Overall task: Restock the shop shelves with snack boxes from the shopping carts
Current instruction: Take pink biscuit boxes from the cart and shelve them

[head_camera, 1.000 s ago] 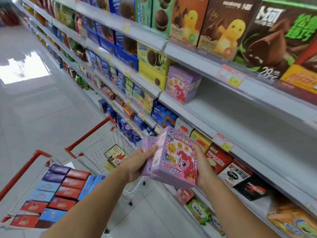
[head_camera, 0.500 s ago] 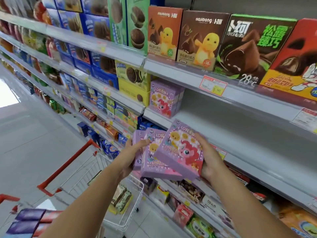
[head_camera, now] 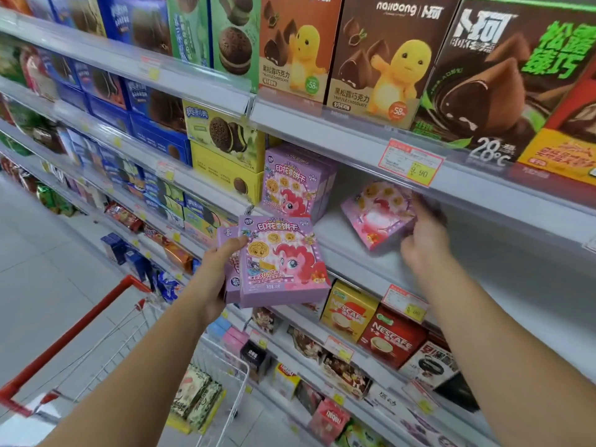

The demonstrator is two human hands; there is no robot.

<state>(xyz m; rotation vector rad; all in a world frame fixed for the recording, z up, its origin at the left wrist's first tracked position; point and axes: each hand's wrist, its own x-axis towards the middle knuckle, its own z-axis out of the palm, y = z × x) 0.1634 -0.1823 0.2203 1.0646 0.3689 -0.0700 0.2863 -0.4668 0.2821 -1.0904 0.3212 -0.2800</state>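
— Where is the box you are shelving?
— The tilted box [head_camera: 377,214] is on the middle shelf [head_camera: 483,285], tipped onto one corner with its face toward me, right against the fingers [head_camera: 422,204] of my right hand [head_camera: 422,243]. That hand is blurred (too smeared to read), so I cannot tell whether it pinches the box or only pushes it
— And the other hand?
— My left hand [head_camera: 213,275] is curled round two more pony boxes [head_camera: 277,262], thumb on the front, low and left of the shelf edge
— What does the next move hinge on?
— The tilted box lies just left of my right hand, and the standing row [head_camera: 293,182] lies further left, apart from it. Its long axis leans while the row stands upright. I judge the right hand, the nearer one, should straighten it and slide it leftward against the row
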